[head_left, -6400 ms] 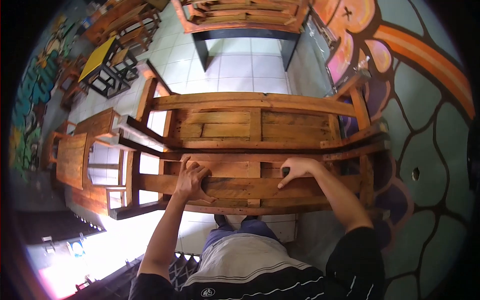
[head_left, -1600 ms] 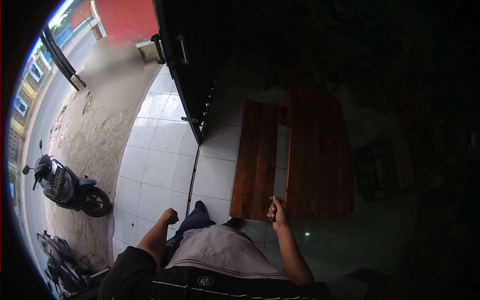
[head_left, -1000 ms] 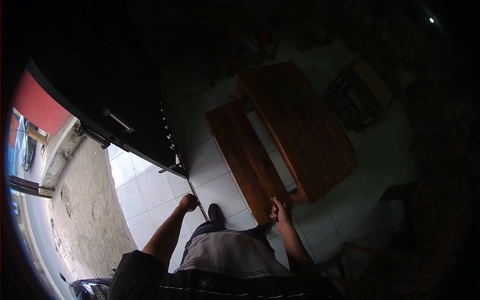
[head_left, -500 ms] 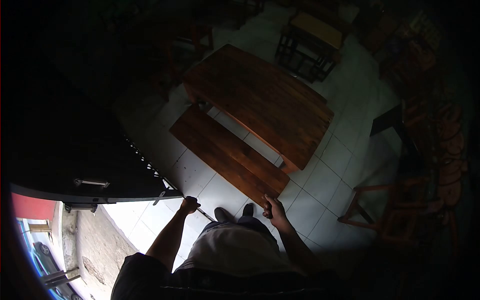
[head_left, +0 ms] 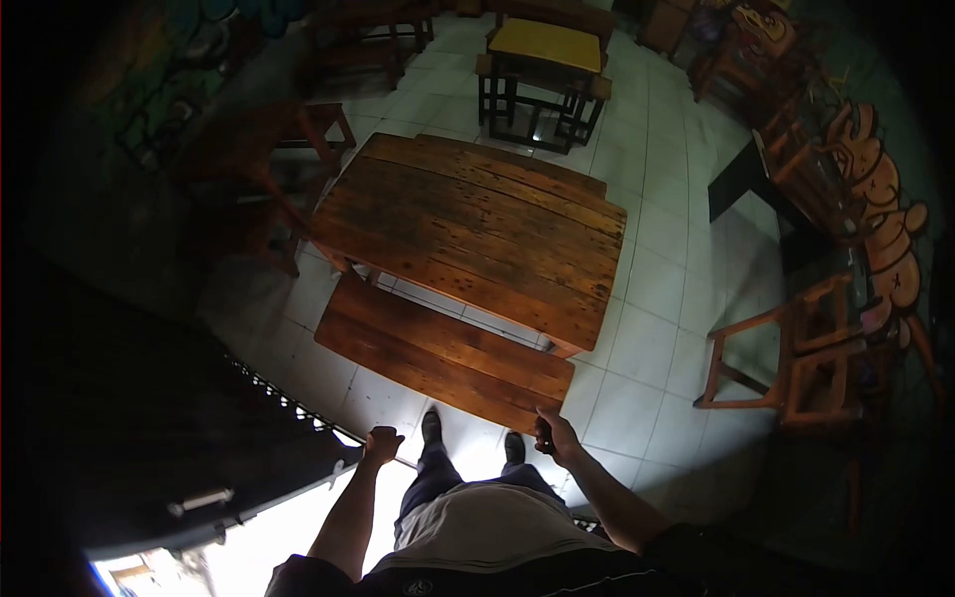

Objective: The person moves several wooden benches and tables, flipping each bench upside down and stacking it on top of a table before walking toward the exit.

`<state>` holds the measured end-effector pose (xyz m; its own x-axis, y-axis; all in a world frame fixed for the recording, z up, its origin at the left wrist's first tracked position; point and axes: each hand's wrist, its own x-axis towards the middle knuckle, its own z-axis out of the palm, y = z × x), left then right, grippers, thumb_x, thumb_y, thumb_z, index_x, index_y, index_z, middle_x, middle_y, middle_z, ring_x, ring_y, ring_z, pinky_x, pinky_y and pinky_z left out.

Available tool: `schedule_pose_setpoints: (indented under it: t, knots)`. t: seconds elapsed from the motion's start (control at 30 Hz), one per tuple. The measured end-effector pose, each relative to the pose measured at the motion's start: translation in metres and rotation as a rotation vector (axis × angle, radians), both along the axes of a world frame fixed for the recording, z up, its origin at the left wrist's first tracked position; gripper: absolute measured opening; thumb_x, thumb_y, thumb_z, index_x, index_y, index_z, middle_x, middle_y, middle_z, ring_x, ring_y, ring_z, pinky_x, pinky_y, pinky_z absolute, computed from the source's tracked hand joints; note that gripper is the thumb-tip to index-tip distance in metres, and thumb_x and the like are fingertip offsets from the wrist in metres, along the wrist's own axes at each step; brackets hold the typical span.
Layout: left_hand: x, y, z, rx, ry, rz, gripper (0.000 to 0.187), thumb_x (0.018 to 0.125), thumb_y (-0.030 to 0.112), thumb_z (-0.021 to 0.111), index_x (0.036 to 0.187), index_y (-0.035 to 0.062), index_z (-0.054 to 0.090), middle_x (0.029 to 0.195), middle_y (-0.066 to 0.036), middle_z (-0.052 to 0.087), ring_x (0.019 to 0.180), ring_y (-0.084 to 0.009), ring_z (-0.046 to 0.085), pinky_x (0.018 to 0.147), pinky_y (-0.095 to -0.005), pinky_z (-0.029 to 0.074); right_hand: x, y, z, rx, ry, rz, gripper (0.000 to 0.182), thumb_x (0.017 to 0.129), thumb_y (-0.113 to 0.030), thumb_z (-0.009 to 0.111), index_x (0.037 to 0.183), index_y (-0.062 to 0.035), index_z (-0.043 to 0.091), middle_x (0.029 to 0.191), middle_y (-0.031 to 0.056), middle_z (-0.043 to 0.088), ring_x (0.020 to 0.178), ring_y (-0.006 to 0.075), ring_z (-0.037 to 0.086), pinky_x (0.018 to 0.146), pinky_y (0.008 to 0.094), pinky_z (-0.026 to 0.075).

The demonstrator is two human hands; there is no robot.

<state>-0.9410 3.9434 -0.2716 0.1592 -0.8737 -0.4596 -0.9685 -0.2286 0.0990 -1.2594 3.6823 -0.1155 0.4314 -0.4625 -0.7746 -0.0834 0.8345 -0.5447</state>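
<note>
My left hand [head_left: 383,445] is curled into a fist, its thumb side toward the room, near the edge of a dark shutter or door [head_left: 269,478]. Nothing shows in it. My right hand [head_left: 557,439] is closed just in front of the bench's right end, with a small dark patch between the fingers that I cannot make out. Ahead of my feet lies the long wooden bench [head_left: 438,353], alongside a brown plank table [head_left: 477,214]. Neither hand clearly touches the bench.
A yellow-topped table [head_left: 545,44] stands farther back. Wooden chairs [head_left: 821,368] line the right side by a painted cartoon figure [head_left: 890,254]. A wooden stool [head_left: 323,124] is at the left. White floor tiles [head_left: 657,328] run between the furniture. Bright light enters behind me.
My view has turned and brightened; the street and car at lower left have mostly left it. The bench and table look rotated and lower. My feet are farther apart, and both hands remain closed.
</note>
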Motion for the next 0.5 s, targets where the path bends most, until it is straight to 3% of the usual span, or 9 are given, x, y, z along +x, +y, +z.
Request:
schedule_pose_setpoints:
  t: [0.13,0.2,0.23,0.3,0.33,0.37,0.4,0.43,0.5]
  knots:
    - [0.067,0.017,0.004,-0.001,0.0,-0.082,0.019,0.082,0.028,0.055,0.083,0.0145,0.068,0.077,-0.008,0.063,0.078,-0.0275,0.063,0.071,-0.0435,0.049,0.027,0.021,-0.043,0.025,0.062,0.001,0.035,0.087,-0.04,0.061,0.069,-0.0108,0.053,0.053,-0.0012,0.045,0.037,0.0095,0.038,0.037,0.0254,0.031]
    - [0.114,0.051,-0.079,-0.125,-0.042,-0.074,0.015,0.08,0.023,0.054,0.081,0.0155,0.068,0.075,-0.009,0.062,0.078,-0.0265,0.063,0.073,-0.0426,0.048,0.042,0.023,-0.069,-0.155,0.379,0.147,0.036,0.084,-0.044,0.064,0.075,-0.0097,0.056,0.058,-0.001,0.048,0.039,0.0086,0.039,0.036,0.0246,0.031]
    - [0.129,0.045,-0.082,-0.126,-0.034,-0.077,0.015,0.08,0.023,0.054,0.081,0.0155,0.068,0.075,-0.009,0.062,0.078,-0.0265,0.063,0.073,-0.0426,0.048,0.044,0.026,-0.081,-0.17,0.4,0.088,0.036,0.084,-0.044,0.064,0.078,-0.0085,0.059,0.059,-0.0004,0.049,0.038,0.0082,0.039,0.034,0.0242,0.03]
    - [0.151,0.045,-0.073,-0.195,0.183,0.202,0.013,0.08,0.022,0.055,0.078,0.015,0.066,0.073,-0.01,0.061,0.079,-0.0275,0.062,0.073,-0.0441,0.047,0.034,0.037,-0.119,-0.196,0.49,0.041,0.038,0.083,-0.045,0.065,0.081,-0.0071,0.063,0.06,0.0005,0.05,0.038,0.0074,0.038,0.033,0.0241,0.029]
    - [0.164,0.043,-0.082,-0.095,0.256,0.374,0.014,0.08,0.025,0.057,0.076,0.0133,0.065,0.075,-0.011,0.062,0.078,-0.0287,0.061,0.072,-0.0464,0.046,0.028,0.04,-0.143,-0.235,0.608,0.065,0.037,0.083,-0.045,0.065,0.08,-0.0083,0.063,0.058,0.0003,0.049,0.038,0.0082,0.038,0.033,0.0252,0.03]
    - [0.161,0.02,-0.049,-0.101,0.082,0.382,0.023,0.081,0.031,0.061,0.072,0.0096,0.062,0.072,-0.013,0.06,0.076,-0.0303,0.061,0.069,-0.0472,0.045,0.021,0.041,-0.161,-0.278,0.68,0.086,0.037,0.083,-0.045,0.065,0.082,-0.0085,0.063,0.058,0.0001,0.049,0.038,0.0086,0.038,0.034,0.0258,0.031]
    - [0.169,0.013,-0.071,-0.145,0.254,0.825,0.035,0.08,0.038,0.065,0.068,0.0064,0.06,0.068,-0.016,0.059,0.072,-0.0301,0.06,0.066,-0.0476,0.043,0.011,0.042,-0.181,-0.321,0.752,0.112,0.037,0.083,-0.045,0.065,0.084,-0.0088,0.063,0.057,0.0,0.049,0.039,0.0091,0.039,0.035,0.0263,0.032]
    - [0.171,-0.007,-0.062,-0.149,0.382,1.01,0.04,0.081,0.04,0.067,0.065,0.0044,0.058,0.065,-0.018,0.059,0.068,-0.0298,0.06,0.065,-0.0489,0.041,-0.006,0.044,-0.212,-0.29,0.763,0.075,0.037,0.083,-0.046,0.064,0.084,-0.009,0.063,0.059,0.0005,0.052,0.04,0.0093,0.041,0.035,0.0264,0.034]
    - [0.174,-0.007,-0.099,-0.12,0.345,1.057,0.038,0.079,0.039,0.07,0.064,0.0055,0.059,0.07,-0.017,0.063,0.067,-0.0272,0.06,0.068,-0.0495,0.042,-0.032,0.055,-0.268,-0.241,0.783,0.044,0.037,0.083,-0.046,0.064,0.084,-0.0092,0.063,0.061,0.001,0.054,0.041,0.0094,0.044,0.036,0.0264,0.036]
